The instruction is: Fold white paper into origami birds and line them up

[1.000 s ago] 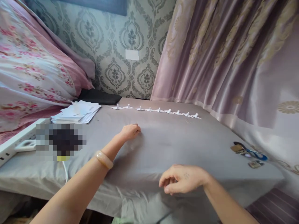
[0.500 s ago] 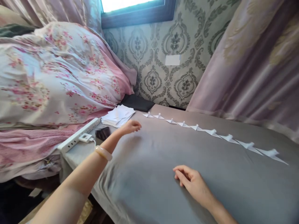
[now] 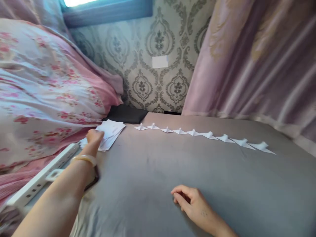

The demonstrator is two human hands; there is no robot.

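My left hand (image 3: 94,136) is at the pile of white paper sheets (image 3: 114,134) on the left of the table. Its fingers are closed in a pinch on a sheet of paper at the top; the fingertips are partly hidden. A pale bangle circles that wrist. My right hand (image 3: 189,201) is low over the front of the grey-covered table (image 3: 138,177), fingers curled with thumb against forefinger and nothing visible in them. Beyond both hands, several small folded white paper pieces (image 3: 194,132) stand in a row, running from the back middle toward the right.
A white power strip (image 3: 40,179) with a plugged-in charger (image 3: 53,174) lies along the left edge. A dark phone-like object (image 3: 95,179) is partly under my left forearm. Behind the papers is a black flat item (image 3: 127,114). Floral bedding (image 3: 51,79) borders the left.
My left hand has moved left and away from me, from above bare table to the paper pile. The view has turned right. My right hand keeps its curled shape.
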